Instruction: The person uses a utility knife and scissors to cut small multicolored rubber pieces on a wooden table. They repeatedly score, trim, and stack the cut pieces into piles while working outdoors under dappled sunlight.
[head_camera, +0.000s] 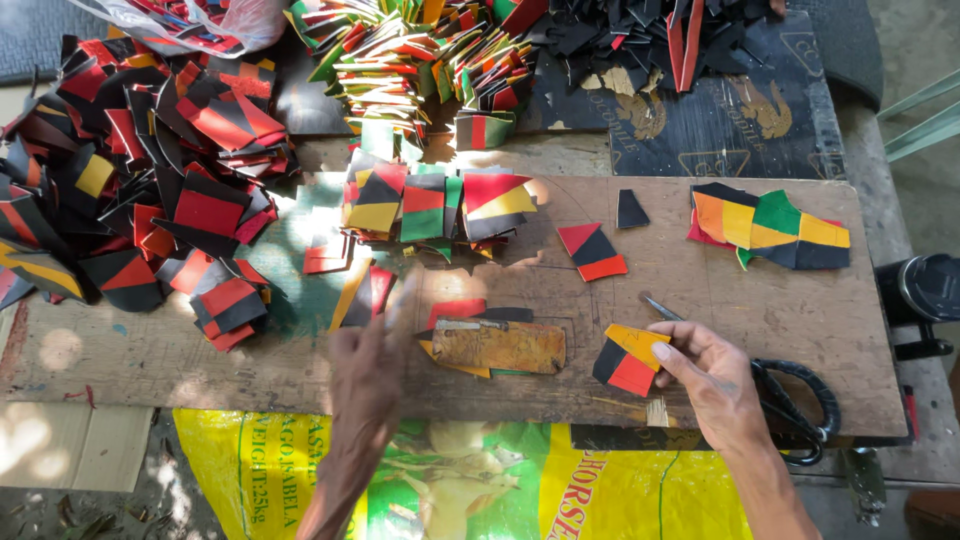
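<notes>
My right hand (712, 375) holds a stitched patch of orange, black and red pieces (628, 359) over the wooden board (770, 300), with a thin pointed tool (660, 307) sticking out behind its fingers. My left hand (372, 360) is blurred above the board, fingers apart and holding nothing, next to a black, red and yellow piece (362, 295). Between the hands, a rusty metal plate (498, 346) rests on coloured pieces.
Black scissors (800, 400) lie by my right wrist. Stacks of coloured patches (430, 205) sit mid-board, a finished multicolour strip (770, 228) at right, a big heap (130, 170) at left, more piles (430, 50) behind. A yellow printed sack (520, 480) hangs below.
</notes>
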